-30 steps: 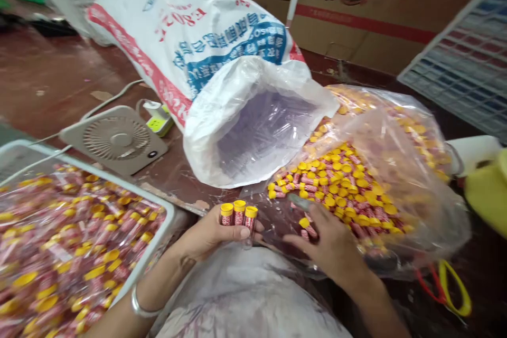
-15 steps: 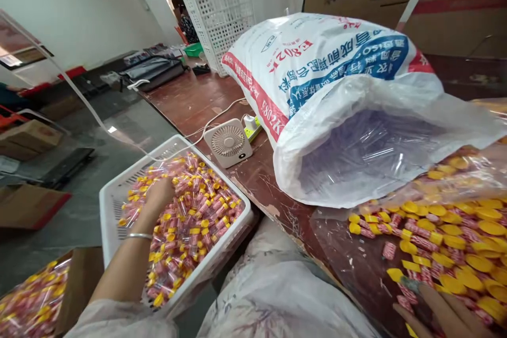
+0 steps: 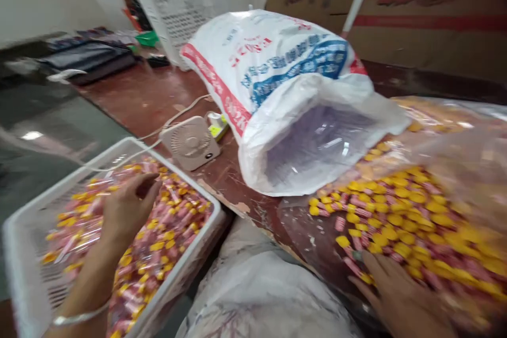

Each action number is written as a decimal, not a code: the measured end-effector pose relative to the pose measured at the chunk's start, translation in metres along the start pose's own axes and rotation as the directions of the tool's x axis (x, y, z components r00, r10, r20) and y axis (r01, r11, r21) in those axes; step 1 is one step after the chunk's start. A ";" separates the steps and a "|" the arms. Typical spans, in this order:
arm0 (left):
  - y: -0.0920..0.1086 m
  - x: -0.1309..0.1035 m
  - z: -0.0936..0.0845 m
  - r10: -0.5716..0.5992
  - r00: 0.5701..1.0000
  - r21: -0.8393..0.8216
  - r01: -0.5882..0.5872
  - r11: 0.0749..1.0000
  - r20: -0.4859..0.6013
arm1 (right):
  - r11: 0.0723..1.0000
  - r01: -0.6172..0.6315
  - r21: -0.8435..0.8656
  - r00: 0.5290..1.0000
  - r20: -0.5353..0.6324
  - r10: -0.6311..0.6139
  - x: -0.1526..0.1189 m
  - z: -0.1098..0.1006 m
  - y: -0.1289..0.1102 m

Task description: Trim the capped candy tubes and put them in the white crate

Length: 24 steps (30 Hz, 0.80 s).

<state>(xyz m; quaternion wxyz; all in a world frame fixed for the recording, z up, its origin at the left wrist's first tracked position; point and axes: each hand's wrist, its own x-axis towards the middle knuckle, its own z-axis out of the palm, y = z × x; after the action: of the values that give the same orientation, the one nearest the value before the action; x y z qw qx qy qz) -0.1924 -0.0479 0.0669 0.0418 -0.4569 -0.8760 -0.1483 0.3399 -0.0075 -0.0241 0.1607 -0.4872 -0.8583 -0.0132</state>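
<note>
My left hand, with a bracelet on its wrist, hovers over the white basket. Its fingers curve loosely, a gap showing between thumb and fingers, and nothing is visible in it. Small clear tubes with yellow caps and pink contents fill the basket. At the lower right, my right hand lies with fingers spread on the near edge of a pile of yellow caps and pink pieces. The open white sack lies on the table with clear tubes inside its mouth.
A small fan and a power strip stand between basket and sack, with a white cable running over the basket's rim. Clear plastic film covers part of the pile. Cardboard stands behind the brown table.
The view has turned right, so the scene sits further left. My left hand has lifted from among the tubes, its fingers now showing. My right hand remains at the pile's edge.
</note>
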 end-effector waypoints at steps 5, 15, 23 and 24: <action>0.143 -0.040 0.021 0.741 0.672 -0.366 -0.695 0.619 -0.024 | 0.989 0.021 -0.148 0.996 0.088 -0.008 0.016 -0.023 -0.012; 0.267 0.000 0.081 0.848 0.397 -0.072 -0.892 0.447 0.352 | 0.992 -0.126 -0.021 0.970 0.209 0.128 0.014 -0.045 -0.012; 0.253 -0.053 0.061 0.883 0.357 -0.713 -0.529 0.461 0.306 | 0.862 -0.284 0.420 0.956 0.049 0.290 0.029 -0.051 -0.015; 0.253 -0.064 0.059 0.880 0.327 -0.758 -0.458 0.465 0.343 | 0.833 -0.285 0.474 0.949 0.017 0.315 0.033 -0.054 -0.017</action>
<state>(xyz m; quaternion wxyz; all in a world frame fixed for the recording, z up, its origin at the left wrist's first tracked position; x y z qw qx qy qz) 0.0542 0.0556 0.0537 -0.3641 -0.8008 -0.4465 -0.1637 0.3241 0.0011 0.0384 0.3004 -0.5614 -0.7431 0.2057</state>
